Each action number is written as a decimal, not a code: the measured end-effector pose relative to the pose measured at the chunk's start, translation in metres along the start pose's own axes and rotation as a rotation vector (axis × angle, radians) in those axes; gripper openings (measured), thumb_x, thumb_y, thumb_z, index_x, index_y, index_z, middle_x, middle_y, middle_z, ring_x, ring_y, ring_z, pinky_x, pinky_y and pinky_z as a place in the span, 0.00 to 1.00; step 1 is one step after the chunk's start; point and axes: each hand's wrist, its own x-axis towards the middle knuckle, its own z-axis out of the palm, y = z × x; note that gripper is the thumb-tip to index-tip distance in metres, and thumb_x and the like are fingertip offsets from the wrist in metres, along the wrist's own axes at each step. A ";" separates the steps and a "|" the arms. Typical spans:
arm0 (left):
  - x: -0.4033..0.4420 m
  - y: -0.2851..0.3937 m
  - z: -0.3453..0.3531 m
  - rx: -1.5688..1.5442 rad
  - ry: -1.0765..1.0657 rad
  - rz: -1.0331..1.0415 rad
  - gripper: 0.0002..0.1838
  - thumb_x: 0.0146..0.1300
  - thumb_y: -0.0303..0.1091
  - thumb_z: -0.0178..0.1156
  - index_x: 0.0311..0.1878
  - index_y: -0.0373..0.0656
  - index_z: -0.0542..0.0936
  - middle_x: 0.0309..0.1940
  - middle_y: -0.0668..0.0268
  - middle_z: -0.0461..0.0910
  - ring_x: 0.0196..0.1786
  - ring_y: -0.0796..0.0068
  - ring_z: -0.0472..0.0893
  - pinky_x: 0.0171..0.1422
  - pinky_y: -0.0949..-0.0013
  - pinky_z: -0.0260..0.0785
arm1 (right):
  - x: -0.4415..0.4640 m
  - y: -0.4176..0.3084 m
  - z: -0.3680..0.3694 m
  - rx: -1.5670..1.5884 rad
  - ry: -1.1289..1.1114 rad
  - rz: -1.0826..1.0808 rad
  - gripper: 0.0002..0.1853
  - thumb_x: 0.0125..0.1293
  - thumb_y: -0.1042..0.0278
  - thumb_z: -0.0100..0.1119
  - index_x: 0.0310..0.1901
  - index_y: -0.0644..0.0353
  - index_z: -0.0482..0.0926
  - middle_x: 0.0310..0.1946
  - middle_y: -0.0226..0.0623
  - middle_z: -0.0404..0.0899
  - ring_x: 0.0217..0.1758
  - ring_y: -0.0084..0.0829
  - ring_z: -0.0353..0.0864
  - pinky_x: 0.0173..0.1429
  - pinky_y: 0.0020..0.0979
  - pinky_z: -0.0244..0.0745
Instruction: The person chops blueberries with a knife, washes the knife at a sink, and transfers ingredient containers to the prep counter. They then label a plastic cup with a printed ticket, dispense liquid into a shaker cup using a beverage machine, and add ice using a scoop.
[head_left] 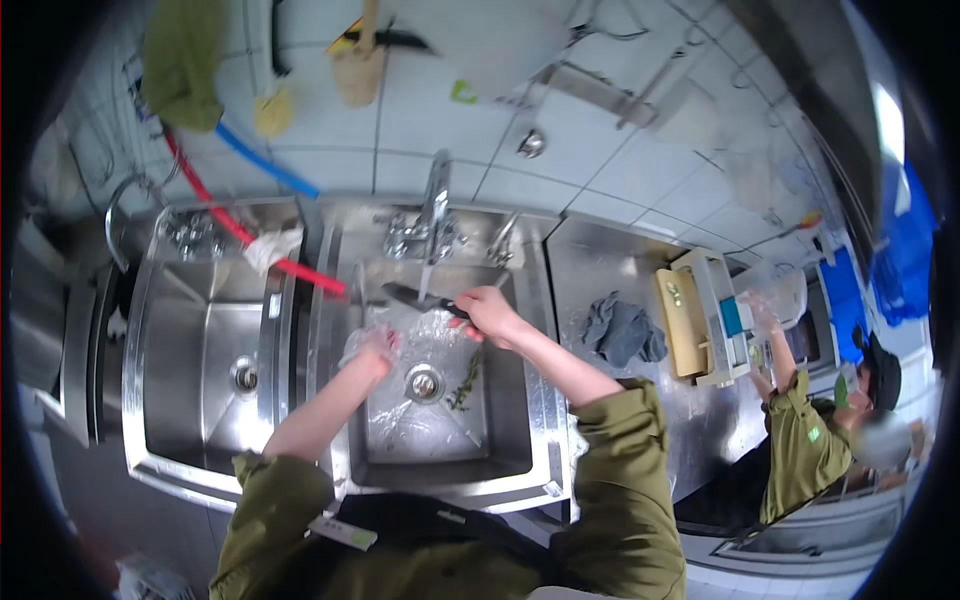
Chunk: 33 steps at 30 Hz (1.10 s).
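Note:
My right hand (pixel 488 315) is closed around the black handle of a knife (pixel 405 294), whose dark blade points left under the faucet (pixel 437 205). Water from the spout runs down by the blade into the steel sink (pixel 505 455). Lower and to the left, my left hand (pixel 374 348) hangs over the same basin, apart from the knife. Clear plastic, seemingly a thin glove, covers it, and blur hides how its fingers are set. A green leafy sprig (pixel 464 385) lies on the basin floor, right of the drain (pixel 423 383).
Another basin (pixel 190 400) adjoins on the left, with a red hose (pixel 215 210) above the divider. On the right-hand counter lie a grey cloth (pixel 622 330) and a wooden board in a rack (pixel 682 325). A co-worker (pixel 810 440) stands at far right.

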 end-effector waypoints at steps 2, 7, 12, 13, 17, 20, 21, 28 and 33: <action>-0.029 0.007 0.012 0.031 -0.048 0.043 0.02 0.57 0.31 0.52 0.32 0.46 0.70 0.23 0.68 0.69 0.25 0.77 0.69 0.28 0.77 0.65 | 0.004 -0.003 -0.010 0.273 -0.064 0.115 0.11 0.60 0.68 0.48 0.34 0.69 0.73 0.21 0.41 0.74 0.11 0.18 0.62 0.13 0.21 0.56; -0.004 0.022 0.025 0.121 -0.254 -0.059 0.03 0.57 0.31 0.53 0.31 0.44 0.72 0.24 0.66 0.72 0.27 0.75 0.73 0.32 0.76 0.67 | -0.096 -0.036 -0.083 -0.764 0.111 -0.301 0.13 0.53 0.61 0.55 0.36 0.62 0.78 0.20 0.36 0.77 0.21 0.27 0.75 0.28 0.31 0.69; 0.038 0.032 0.046 1.221 -0.511 0.698 0.06 0.59 0.34 0.49 0.33 0.42 0.73 0.26 0.66 0.73 0.34 0.72 0.74 0.40 0.74 0.67 | -0.166 -0.086 -0.120 -1.537 0.565 -0.310 0.08 0.49 0.64 0.54 0.23 0.59 0.77 0.23 0.42 0.77 0.33 0.38 0.78 0.34 0.36 0.71; 0.031 0.038 0.046 1.048 -0.560 0.528 0.07 0.60 0.37 0.48 0.32 0.45 0.72 0.24 0.68 0.72 0.30 0.73 0.73 0.36 0.74 0.66 | -0.163 -0.096 -0.130 -1.660 0.625 -0.319 0.07 0.48 0.66 0.53 0.21 0.58 0.77 0.23 0.41 0.77 0.34 0.37 0.78 0.32 0.36 0.70; -0.031 0.051 0.055 0.282 -0.637 -0.094 0.12 0.61 0.47 0.45 0.27 0.52 0.69 0.18 0.75 0.65 0.19 0.77 0.66 0.21 0.74 0.59 | -0.160 -0.171 -0.152 -2.127 0.789 -0.609 0.06 0.48 0.65 0.55 0.26 0.57 0.76 0.30 0.33 0.74 0.41 0.31 0.72 0.46 0.33 0.67; -0.045 0.055 0.062 0.402 -0.507 -0.082 0.13 0.62 0.45 0.46 0.25 0.52 0.67 0.17 0.76 0.63 0.16 0.80 0.62 0.17 0.77 0.54 | -0.142 -0.229 -0.159 -2.305 0.839 -0.833 0.03 0.47 0.67 0.54 0.24 0.53 0.77 0.29 0.27 0.74 0.42 0.28 0.71 0.51 0.31 0.62; -0.042 0.050 0.064 0.443 -0.467 -0.052 0.13 0.62 0.45 0.45 0.25 0.51 0.67 0.18 0.75 0.63 0.17 0.80 0.63 0.18 0.77 0.54 | -0.131 -0.246 -0.163 -2.386 0.864 -0.950 0.04 0.48 0.69 0.53 0.22 0.50 0.78 0.27 0.24 0.74 0.41 0.26 0.72 0.48 0.31 0.63; -0.026 0.025 0.067 0.208 -0.546 -0.135 0.05 0.60 0.34 0.48 0.29 0.46 0.68 0.20 0.72 0.64 0.22 0.80 0.66 0.22 0.78 0.58 | -0.074 -0.305 -0.174 -2.635 1.002 -0.652 0.07 0.48 0.71 0.53 0.31 0.52 0.77 0.34 0.25 0.74 0.48 0.25 0.68 0.57 0.31 0.58; -0.018 0.033 0.060 0.036 -0.621 -0.249 0.03 0.55 0.26 0.50 0.32 0.46 0.70 0.20 0.72 0.63 0.23 0.79 0.67 0.24 0.77 0.62 | -0.044 -0.298 -0.203 -2.465 1.339 -1.010 0.06 0.47 0.70 0.54 0.29 0.54 0.77 0.34 0.25 0.76 0.46 0.25 0.70 0.54 0.32 0.61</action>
